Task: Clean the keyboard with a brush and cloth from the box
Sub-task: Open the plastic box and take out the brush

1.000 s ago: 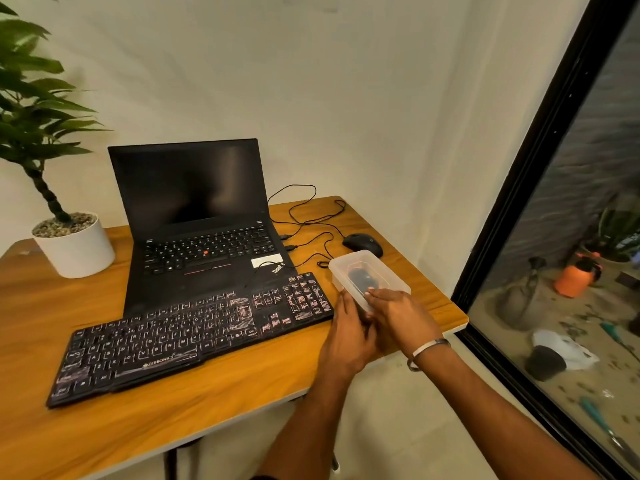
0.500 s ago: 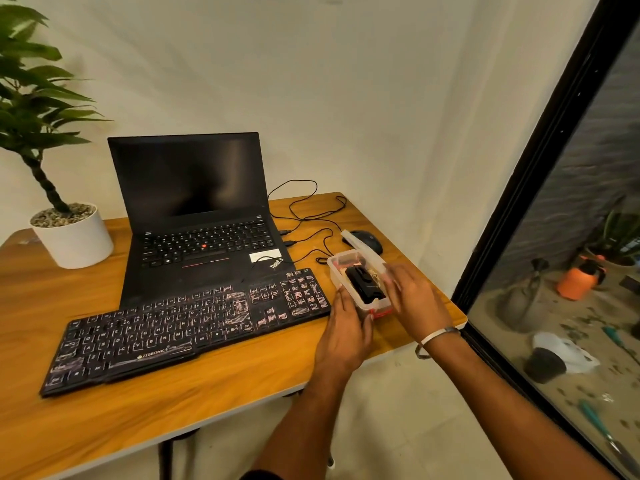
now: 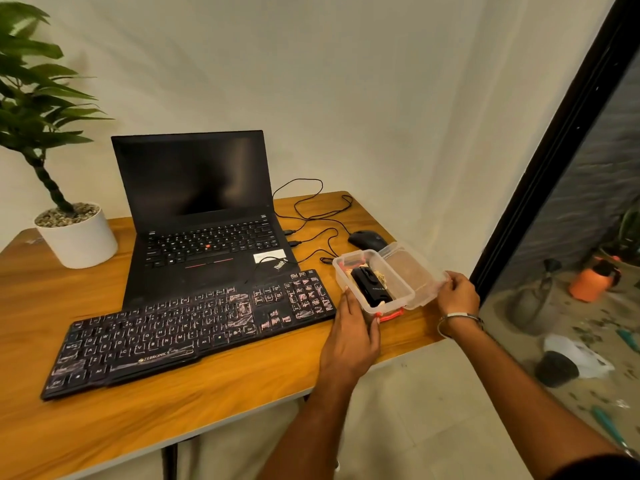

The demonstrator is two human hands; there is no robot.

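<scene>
A black keyboard point(image 3: 194, 327) smeared with whitish dust lies across the front of the wooden table point(image 3: 214, 403). Right of it stands a clear plastic box point(image 3: 398, 289) with red clips. Inside the box lies a black brush-like tool point(image 3: 369, 287) on a pale cloth point(image 3: 381, 274). The clear lid point(image 3: 412, 271) is swung over to the box's right side. My left hand point(image 3: 349, 337) grips the box's near left corner. My right hand point(image 3: 457, 294) holds the lid's outer edge.
An open black laptop point(image 3: 201, 216) sits behind the keyboard. A black mouse point(image 3: 367, 239) and loose cables point(image 3: 311, 216) lie behind the box. A potted plant point(image 3: 74, 233) stands at the back left. The table's right edge lies just past the box, by a black-framed window point(image 3: 554, 150).
The box was shut with both hands on it a second ago. The lid has since been lifted and swung over to the right by my right hand; my left hand stayed on the box.
</scene>
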